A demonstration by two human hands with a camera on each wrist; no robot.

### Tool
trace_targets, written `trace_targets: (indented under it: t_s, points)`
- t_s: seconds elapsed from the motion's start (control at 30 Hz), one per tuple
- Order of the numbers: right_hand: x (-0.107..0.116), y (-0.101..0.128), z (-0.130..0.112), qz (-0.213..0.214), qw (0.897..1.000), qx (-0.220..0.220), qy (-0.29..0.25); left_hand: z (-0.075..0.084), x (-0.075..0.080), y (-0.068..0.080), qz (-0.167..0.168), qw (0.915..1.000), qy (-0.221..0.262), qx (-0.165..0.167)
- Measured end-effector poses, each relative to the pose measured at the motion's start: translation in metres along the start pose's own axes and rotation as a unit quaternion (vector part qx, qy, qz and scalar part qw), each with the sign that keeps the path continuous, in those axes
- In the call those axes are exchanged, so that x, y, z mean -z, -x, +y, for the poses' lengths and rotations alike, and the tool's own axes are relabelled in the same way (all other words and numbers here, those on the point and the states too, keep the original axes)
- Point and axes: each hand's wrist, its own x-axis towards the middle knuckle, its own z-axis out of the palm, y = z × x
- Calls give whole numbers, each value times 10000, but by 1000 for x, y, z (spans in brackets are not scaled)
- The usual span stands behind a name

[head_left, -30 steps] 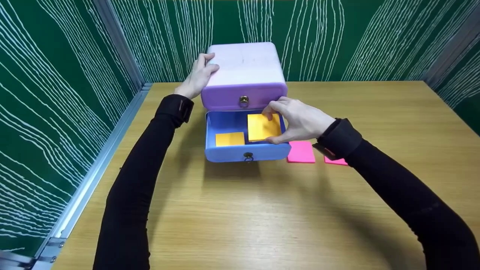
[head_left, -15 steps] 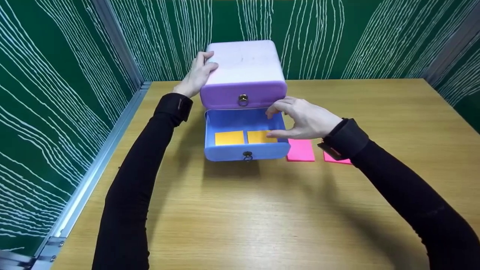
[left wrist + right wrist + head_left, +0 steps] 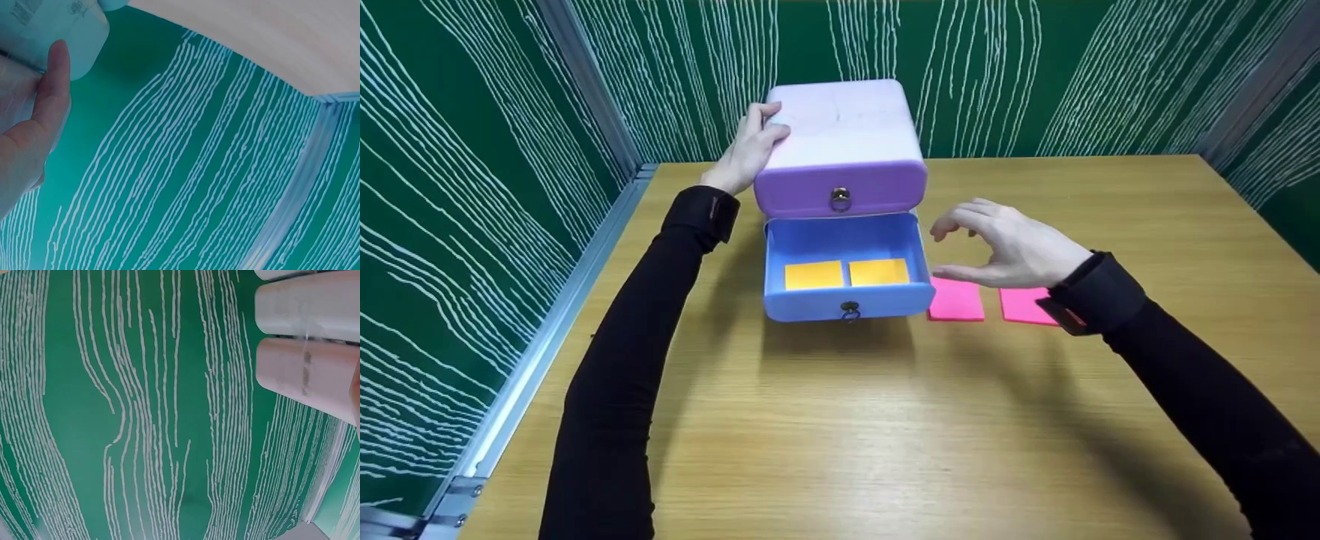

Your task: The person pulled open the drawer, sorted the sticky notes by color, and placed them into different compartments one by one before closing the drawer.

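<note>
Two orange pads lie side by side in the open blue drawer at the bottom of a small purple chest: the left orange pad and the right orange pad, both flat against the drawer's front wall. From the head view, the chest stands toward the far left part of the tabletop, close to the back edge. The left hand rests on the chest's top left corner, fingers laid over the lid and thumb on the side. The right hand hovers just right of the drawer with its fingers loosely spread, grasping nothing, above two pink pads: one pink pad touches the drawer's right corner, the other pink pad lies just beside it, partly under the wrist.

At the left wrist, a straight finger lies against the pale side of the chest, green striped wall behind.

At the right wrist, only the chest's stacked rounded fronts show against the green wall; the fingers cannot be made out.
</note>
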Motion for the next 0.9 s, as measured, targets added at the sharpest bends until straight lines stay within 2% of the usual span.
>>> trace_targets:
  t_s: [0.17,0.33,0.43,0.57,0.7,0.77,0.9]
  points:
    - [-3,14,3,46,9999,-27,102,-3,0,1,-8,10000,-8,38]
    - [-12,27,-3,200,9991,184,333,-4,-1,1,-10,10000,21,57]
    - [-20,34,-12,172,9984,351,398,-4,-1,1,-2,10000,19,48]
    - [-35,42,-33,-79,9975,664,242,-4,-2,0,7,9999,-57,111]
    - [-52,39,-55,-360,9906,1307,202,-3,-1,0,15,9999,-55,146]
    - [-59,33,-62,-360,9864,1575,294,-2,-1,0,7,9999,-17,100]
    - [-66,21,-68,-111,9867,1548,490,0,1,0,-123,9998,-126,33]
